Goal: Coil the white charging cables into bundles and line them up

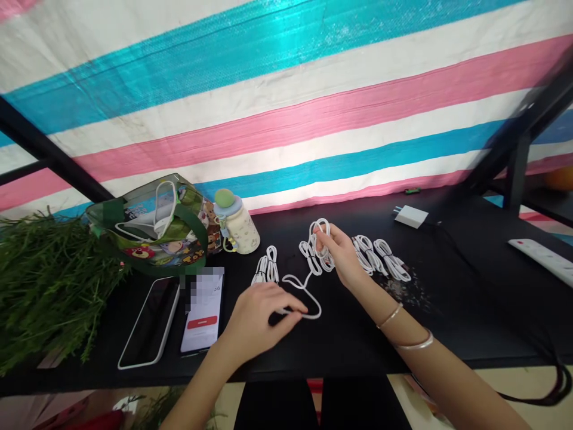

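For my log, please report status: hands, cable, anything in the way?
Right hand: gripping coiled white cable. Left hand: on its lower loop. Bundled white cables beside right hand; phone by left hand.

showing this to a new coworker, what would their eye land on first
The wide pink, turquoise and white striped tarp fills the whole top of the view. Below it, on the black table, the eye drops to the bare hands: the right hand holds a coiled white cable, and the left hand lies on its loose loop. Bundled white cables lie to the right, and green foliage is heaped at far left.
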A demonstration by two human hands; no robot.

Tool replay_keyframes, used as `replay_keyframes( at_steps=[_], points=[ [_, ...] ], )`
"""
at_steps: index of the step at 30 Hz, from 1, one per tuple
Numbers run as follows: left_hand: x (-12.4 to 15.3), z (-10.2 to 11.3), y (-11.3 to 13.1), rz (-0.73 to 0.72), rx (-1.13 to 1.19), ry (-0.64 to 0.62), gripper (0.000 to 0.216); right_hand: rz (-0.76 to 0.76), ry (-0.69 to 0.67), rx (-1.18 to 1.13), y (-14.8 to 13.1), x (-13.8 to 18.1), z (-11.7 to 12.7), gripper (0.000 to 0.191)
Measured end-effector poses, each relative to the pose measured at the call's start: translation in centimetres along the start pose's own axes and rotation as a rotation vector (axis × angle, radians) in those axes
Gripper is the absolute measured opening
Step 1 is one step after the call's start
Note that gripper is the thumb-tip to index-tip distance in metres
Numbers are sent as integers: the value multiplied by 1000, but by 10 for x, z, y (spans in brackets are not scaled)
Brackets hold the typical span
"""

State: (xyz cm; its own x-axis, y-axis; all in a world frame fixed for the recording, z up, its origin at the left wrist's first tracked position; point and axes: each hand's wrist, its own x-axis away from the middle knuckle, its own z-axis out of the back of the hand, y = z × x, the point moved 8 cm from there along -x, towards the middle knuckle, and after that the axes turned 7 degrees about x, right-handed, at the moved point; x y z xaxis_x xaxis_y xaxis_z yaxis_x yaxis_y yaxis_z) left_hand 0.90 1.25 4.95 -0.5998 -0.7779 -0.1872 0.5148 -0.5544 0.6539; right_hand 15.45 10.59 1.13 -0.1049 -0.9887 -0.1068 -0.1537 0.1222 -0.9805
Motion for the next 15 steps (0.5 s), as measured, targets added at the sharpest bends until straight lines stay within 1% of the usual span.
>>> replay_keyframes(
  at_steps=[3,5,6,8,10,11,15],
  points=[
    [-21,22,-6,-24,-22,258,20,87,15,56,-7,2,0,38],
    [-37,30,-16,16,-11,374,17,107,-3,97,-8,3,-2,37],
    [-45,31,-22,49,3,395,18,113,-13,121,-8,4,-4,37],
    [-62,26,-32,105,27,386,25,134,-24,165,-8,6,-6,36],
    [-75,19,-37,121,39,346,34,170,-37,203,-8,9,-10,34],
    [-80,15,-39,130,49,327,35,191,-47,221,-9,10,-11,33],
    [-85,2,-45,220,104,245,24,239,-118,288,-10,16,-19,27]
  ],
)
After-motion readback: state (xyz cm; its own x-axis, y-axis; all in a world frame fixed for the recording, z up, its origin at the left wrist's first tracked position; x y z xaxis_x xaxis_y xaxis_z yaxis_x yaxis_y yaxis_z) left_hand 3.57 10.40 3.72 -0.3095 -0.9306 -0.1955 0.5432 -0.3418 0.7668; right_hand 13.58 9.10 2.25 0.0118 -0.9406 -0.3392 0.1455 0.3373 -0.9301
